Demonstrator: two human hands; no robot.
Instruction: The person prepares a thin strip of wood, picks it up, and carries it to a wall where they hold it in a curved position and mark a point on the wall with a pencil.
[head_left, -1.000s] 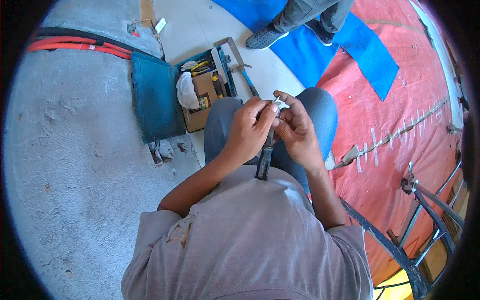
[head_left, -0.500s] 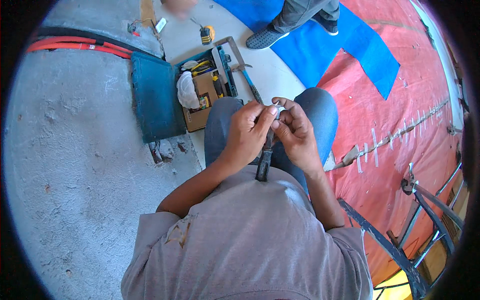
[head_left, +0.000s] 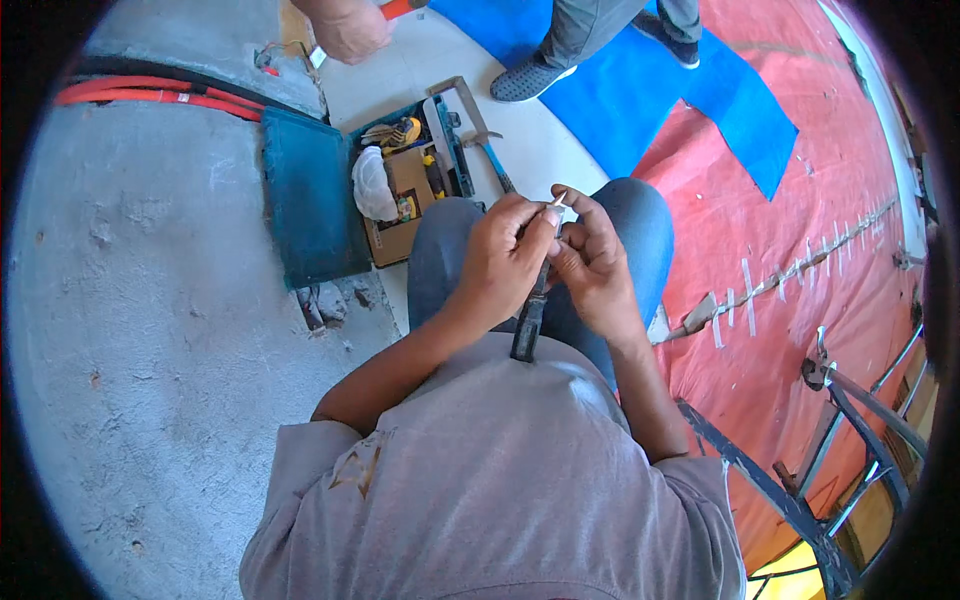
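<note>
Small pointed piece (head_left: 560, 201), pale and too slight for me to name, sits between the person's two hands, above the lap. The left grip (head_left: 492, 258) is pinched on it, thumb against forefinger; the right grip (head_left: 597, 265) is closed about it from the other side, though fingers hide its lower end. Just below both grips a black-handled tool (head_left: 526, 335) points up toward the same spot, its far end covered. I'd judge this to be the fine fingering stage, the piece being turned or settled. The next move seems to call for one grip holding firm while the other shifts. Beyond the left grip lies an open teal toolbox (head_left: 316, 205), a blue-handled hammer (head_left: 497, 167) near it.
</note>
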